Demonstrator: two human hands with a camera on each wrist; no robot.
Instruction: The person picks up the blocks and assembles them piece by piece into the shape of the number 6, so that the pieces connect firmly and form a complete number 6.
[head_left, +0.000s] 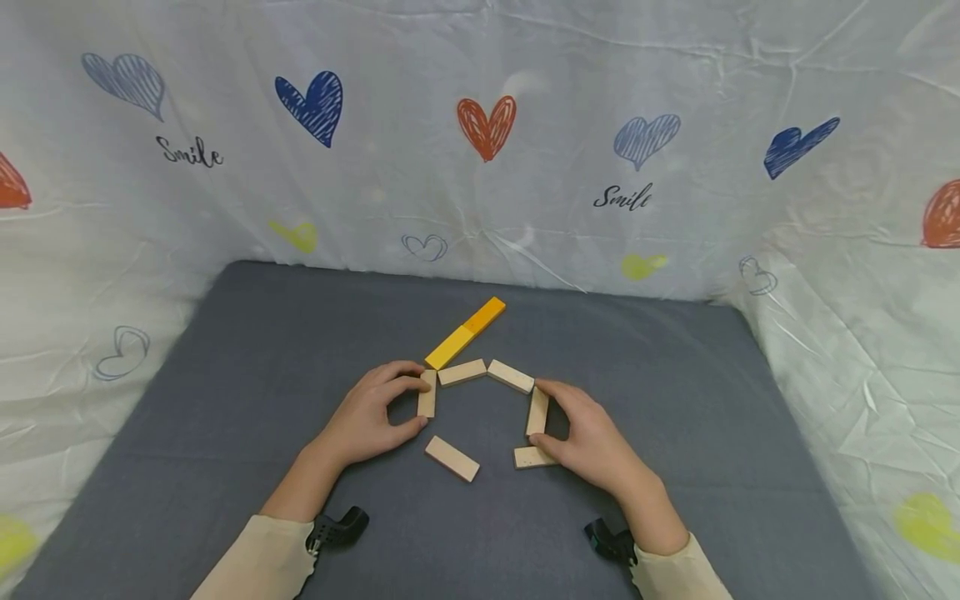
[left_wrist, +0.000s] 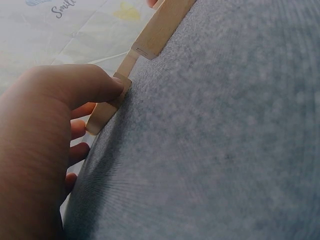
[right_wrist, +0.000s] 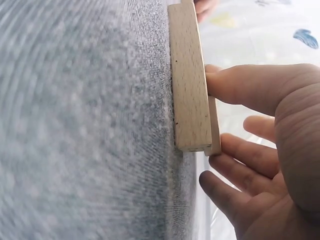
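My left hand (head_left: 375,414) pinches an upright-lying plain wooden block (head_left: 427,395) between thumb and fingers, at the left side of an arch of blocks on the cloth. On the arch's right side my right hand (head_left: 588,435) holds another wooden block (head_left: 537,412) by its two ends. Two tilted blocks, the left top block (head_left: 462,372) and the right top block (head_left: 511,377), join at the peak between them. Below the right hand lies a bottom block (head_left: 531,457), partly covered by the thumb. A slanted loose block (head_left: 452,459) sits at the lower left, apart from the rest.
Two yellow-orange blocks (head_left: 453,344) lie end to end in a slanting line behind the arch's left corner. Dark grey cloth (head_left: 300,333) covers the table. A white curtain (head_left: 555,50) printed with hearts hangs behind and at both sides.
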